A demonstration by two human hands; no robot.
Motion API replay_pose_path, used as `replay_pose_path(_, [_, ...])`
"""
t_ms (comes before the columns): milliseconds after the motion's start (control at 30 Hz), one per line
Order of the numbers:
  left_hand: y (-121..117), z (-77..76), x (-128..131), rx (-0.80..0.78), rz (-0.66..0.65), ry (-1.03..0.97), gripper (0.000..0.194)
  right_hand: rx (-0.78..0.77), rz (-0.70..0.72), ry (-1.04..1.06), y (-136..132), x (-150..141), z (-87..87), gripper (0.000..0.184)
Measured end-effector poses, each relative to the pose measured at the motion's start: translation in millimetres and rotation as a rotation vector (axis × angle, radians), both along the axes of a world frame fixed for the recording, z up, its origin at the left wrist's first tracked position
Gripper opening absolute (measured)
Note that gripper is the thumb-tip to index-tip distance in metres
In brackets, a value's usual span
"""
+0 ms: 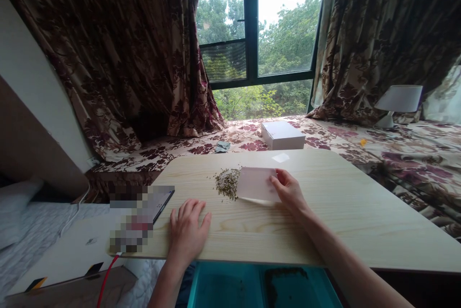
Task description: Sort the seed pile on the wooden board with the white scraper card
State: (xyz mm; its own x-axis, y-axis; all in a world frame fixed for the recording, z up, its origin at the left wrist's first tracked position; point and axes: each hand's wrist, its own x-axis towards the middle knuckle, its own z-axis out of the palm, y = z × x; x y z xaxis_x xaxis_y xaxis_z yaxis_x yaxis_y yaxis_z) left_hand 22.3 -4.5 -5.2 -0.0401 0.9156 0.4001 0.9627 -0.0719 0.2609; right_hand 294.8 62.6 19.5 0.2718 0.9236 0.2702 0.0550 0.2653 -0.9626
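Blue-green tray: the tray (226,291) was nearest, below the table edge, with two compartments; dark residue lay in the right one.
Left hand: this hand (189,226) rested palm down on the wooden table (248,238), its fingers slightly apart and the thumb standing wider.
Device: a flat device (163,206) lay at the table's left side, with a red cable (104,279) near it.
Right hand: this hand (288,188) held the white sheet (256,183) at its right end, pinched narrowly between thumb and fingers.
Small grains: the greenish-brown grains (227,183) lay in a loose heap on the table, just at the sheet's left edge.
Window seat: a white box (283,137) stood behind the table, on flowered cloth.
Window: trees (288,44) were visible outside.
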Motion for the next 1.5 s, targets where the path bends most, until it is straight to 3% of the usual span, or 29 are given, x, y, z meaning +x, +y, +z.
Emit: replay_pose_path(1500, [0.0, -0.6, -0.1, 0.024, -0.004, 0.000, 0.028, 0.026, 0.067, -0.004, 1.4, 0.5, -2.4, 0.029])
